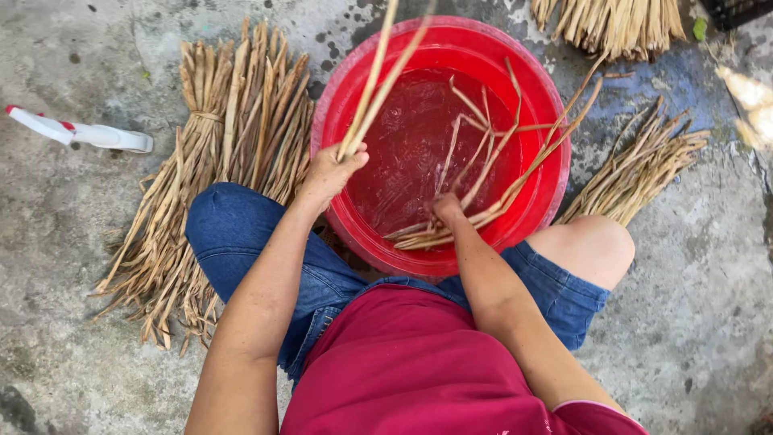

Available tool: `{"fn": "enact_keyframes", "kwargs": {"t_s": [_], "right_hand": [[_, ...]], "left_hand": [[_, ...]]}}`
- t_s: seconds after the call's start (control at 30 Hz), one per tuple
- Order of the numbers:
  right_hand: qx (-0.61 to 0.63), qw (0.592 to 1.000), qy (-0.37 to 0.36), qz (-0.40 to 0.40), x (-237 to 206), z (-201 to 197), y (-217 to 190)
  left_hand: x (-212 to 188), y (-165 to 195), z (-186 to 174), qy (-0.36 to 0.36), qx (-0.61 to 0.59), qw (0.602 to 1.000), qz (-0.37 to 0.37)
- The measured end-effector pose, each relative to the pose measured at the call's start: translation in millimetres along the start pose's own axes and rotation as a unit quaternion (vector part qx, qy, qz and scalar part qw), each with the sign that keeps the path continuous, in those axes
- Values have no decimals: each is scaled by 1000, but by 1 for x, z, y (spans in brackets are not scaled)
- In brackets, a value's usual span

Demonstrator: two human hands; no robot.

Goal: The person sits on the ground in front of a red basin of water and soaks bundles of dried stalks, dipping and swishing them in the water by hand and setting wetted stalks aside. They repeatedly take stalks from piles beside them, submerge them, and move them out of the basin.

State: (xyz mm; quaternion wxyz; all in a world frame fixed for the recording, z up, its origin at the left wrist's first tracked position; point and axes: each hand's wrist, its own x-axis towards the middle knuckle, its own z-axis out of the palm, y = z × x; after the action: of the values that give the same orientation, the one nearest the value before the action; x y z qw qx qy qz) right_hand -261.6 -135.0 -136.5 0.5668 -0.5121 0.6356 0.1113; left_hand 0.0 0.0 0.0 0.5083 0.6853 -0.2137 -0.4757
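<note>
Water fills the lower part of the red basin (338, 121), which sits on the concrete floor (64, 225) between the person's knees, and most of what could go wrong starts there. The left hand (332, 171), at about nine o'clock on the basin's rim, has its fingers closed around a few long dry stalks (378, 72) that rise toward twelve o'clock and out of view; held by one end only, they could bend or snap, or slide out of a wet grip. The right hand (448, 208), near six o'clock inside the basin, has its fingers closed on a small bunch of soaking stalks (483, 173) that fan out toward two o'clock and stick past the rim. Pulling on these could, I judge, drag water over the edge onto the shorts and floor, making the squatting footing slippery, and the stiff ends could scratch a hand. A large tied bundle of stalks (217, 161) lies at nine o'clock, just beside the basin and against the left knee; a smaller bundle (636, 169) lies at three o'clock, and another (612, 24) at one o'clock. No package, label or sign shows; the only made item besides the basin is a white spray bottle with a red tip (80, 131), lying on its side at the far nine o'clock edge.
</note>
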Motion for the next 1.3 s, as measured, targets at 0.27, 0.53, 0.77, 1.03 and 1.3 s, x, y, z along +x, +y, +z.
{"fn": "enact_keyframes", "kwargs": {"t_s": [0.27,0.53,0.77,1.03,1.3], "right_hand": [[375,906,-45,-192,-16,-4,-80],[421,845,-121,-306,-109,13,-144],[459,857,-127,-199,-67,12,-112],[605,780,-29,-160,-12,-118,-113],[645,716,32,-264,-8,-260,-117]], "left_hand": [[21,-3,-4,-17,132,991,-9],[8,14,8,-18,249,955,159],[3,-6,20,-66,257,952,156],[-30,4,-29,-227,34,972,54],[-49,67,-52,-248,43,967,27]]}}
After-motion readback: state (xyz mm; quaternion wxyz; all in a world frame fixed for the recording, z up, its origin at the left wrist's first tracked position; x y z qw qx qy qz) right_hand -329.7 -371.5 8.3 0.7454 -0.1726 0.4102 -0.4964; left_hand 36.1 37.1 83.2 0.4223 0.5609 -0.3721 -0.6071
